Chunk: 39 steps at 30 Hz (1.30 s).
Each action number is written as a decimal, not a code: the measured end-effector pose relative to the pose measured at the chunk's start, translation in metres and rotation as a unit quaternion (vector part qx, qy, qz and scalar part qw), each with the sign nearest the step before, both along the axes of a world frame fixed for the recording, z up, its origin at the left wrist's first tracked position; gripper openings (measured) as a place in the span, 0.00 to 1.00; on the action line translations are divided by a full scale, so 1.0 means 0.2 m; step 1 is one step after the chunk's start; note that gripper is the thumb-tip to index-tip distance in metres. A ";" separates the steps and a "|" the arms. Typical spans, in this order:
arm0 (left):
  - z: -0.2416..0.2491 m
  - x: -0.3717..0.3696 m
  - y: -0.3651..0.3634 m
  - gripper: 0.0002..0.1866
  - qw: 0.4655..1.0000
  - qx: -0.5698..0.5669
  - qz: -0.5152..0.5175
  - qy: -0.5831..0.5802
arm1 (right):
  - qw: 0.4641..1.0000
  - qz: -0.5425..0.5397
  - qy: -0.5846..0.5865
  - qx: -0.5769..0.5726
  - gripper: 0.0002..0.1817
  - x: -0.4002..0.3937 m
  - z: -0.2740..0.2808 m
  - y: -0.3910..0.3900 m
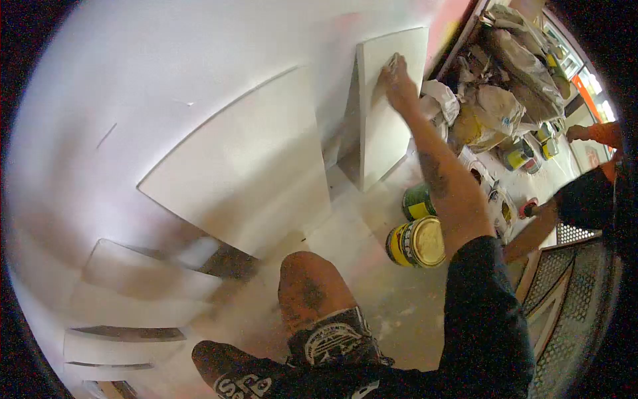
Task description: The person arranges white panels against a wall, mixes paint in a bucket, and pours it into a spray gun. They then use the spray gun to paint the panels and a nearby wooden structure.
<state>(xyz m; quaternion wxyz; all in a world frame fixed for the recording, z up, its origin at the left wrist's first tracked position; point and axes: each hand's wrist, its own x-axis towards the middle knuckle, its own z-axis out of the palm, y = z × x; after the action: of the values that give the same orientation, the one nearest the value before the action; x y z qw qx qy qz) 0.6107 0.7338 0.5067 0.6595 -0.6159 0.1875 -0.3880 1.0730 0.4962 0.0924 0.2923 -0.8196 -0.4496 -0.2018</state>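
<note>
My right hand (399,85) reaches forward to a white panel (389,126) that stands upright, leaning near the wall. Its fingers are closed and pressed against the panel's upper face. Something small and pale may be between them, but I cannot make it out. Left of that panel leans a larger white panel (252,159) with a curved upper edge. My left hand is out of view. Below my right forearm stand a yellow-and-black can (417,242) with a lid and a green-and-yellow can (418,201).
More white pieces (143,272) lean along the wall at lower left. Crumpled sacks (495,110) and several cans (517,154) are at upper right. Another person's hand (577,133) shows at the right edge, above a perforated metal panel (565,312). My knees (309,282) are below.
</note>
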 end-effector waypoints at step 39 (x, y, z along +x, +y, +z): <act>-0.03 0.00 -0.10 0.17 0.995 -0.077 0.047 -0.029 | 0.951 0.004 0.072 0.300 0.11 -0.28 0.26 0.27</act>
<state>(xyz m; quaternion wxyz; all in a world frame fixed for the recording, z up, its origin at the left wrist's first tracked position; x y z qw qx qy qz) 0.6098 0.7145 0.4997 0.6329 -0.6613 0.1084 -0.3878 1.0175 0.5498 0.1435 0.5567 -0.7048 -0.3495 -0.2668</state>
